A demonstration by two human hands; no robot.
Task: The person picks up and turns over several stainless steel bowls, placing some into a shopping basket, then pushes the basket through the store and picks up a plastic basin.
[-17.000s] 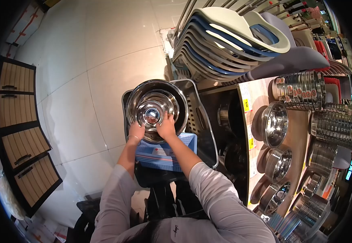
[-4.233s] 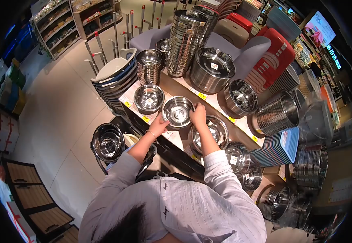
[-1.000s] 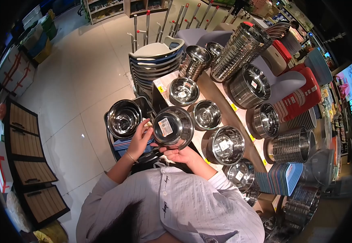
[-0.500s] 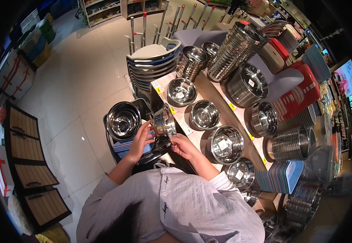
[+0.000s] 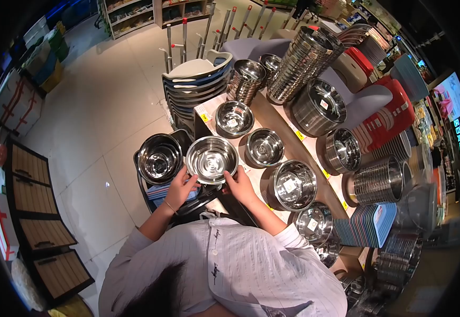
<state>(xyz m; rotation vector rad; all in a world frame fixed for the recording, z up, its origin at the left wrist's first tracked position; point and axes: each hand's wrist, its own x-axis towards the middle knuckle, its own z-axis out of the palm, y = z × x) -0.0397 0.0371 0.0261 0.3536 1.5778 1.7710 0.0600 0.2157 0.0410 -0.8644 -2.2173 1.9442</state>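
A steel bowl (image 5: pixel 211 159) is clasped by left hand (image 5: pixel 181 186) and right hand (image 5: pixel 239 185) beside a wooden shelf (image 5: pixel 282 126) on pale tiles (image 5: pixel 98 100); yellow price tags (image 5: pixel 298 135) cannot be read.

held bowl (image 5: pixel 211 159) between basket bowls (image 5: pixel 159 158) left | shelf bowl (image 5: pixel 264 147) right

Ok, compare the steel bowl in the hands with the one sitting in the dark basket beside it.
The held bowl is gripped at its near rim by the left hand and right hand; the basket bowl rests in the dark basket, untouched. The held bowl shows one smooth inside; the basket bowl shows ringed steps, seemingly smaller bowls nested within. Both are round, shiny steel, open side up.
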